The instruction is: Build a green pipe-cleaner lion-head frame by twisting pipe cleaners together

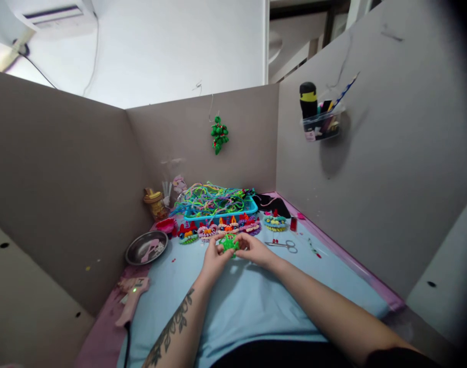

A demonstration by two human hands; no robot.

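Between my two hands is a small bright green piece made of pipe cleaner (229, 245), held just above the blue cloth. My left hand (215, 254) pinches its left side between thumb and fingers. On the opposite side my right hand (252, 247) grips it with thumb and fingertips. The fingers cover parts of the green piece, so its full shape is hidden. Right behind it stands a row of colourful fuzzy crafted pieces (228, 225). Scissors (287, 246) lie on the cloth to the right of my right hand.
A blue tray (252, 206) heaped with coloured pipe cleaners stands at the back. To the left are a metal bowl (131, 251) and a pink glue gun (130, 306) with a cord. Grey panels (202, 148) enclose the table. A clear bin (321, 128) hangs on the right panel.
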